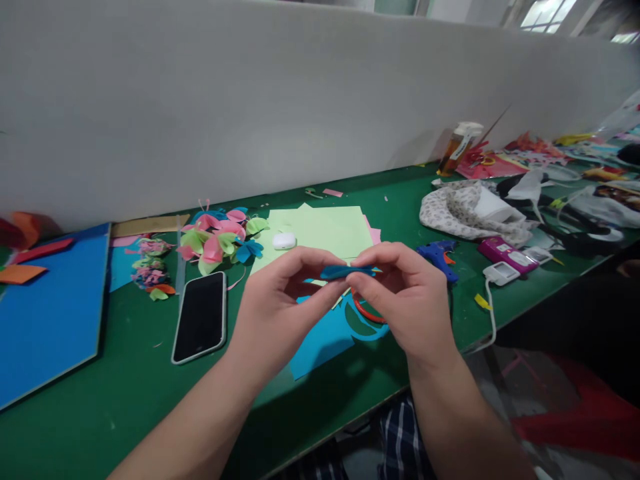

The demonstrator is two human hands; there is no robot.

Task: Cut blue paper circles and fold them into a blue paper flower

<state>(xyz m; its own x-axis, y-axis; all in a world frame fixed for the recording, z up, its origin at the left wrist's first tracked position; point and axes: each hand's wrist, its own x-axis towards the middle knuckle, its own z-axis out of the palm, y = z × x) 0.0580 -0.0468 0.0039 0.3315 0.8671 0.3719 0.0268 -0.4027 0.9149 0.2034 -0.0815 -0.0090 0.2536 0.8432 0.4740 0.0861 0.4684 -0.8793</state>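
Observation:
Both my left hand [285, 307] and my right hand [407, 300] pinch a small folded piece of blue paper [334, 272], thumbs in front and fingers behind. It is held above the table, seen nearly edge-on, so its full shape is hidden. Below my hands lie a blue paper sheet [320, 343] with curved cut-outs and a red-orange ring-shaped handle [367, 310], partly covered by my right hand. Pale green paper sheets [325, 230] lie just beyond, with a white earphone case [284, 241] on them.
Left of my hands are a phone [201, 317], a bunch of paper flowers [215, 237] and a blue board [50, 320]. To the right lie a blue glue gun [440, 259], a power strip [507, 257] with a white cable, and a patterned cloth [450, 212]. A wall [250, 100] stands behind.

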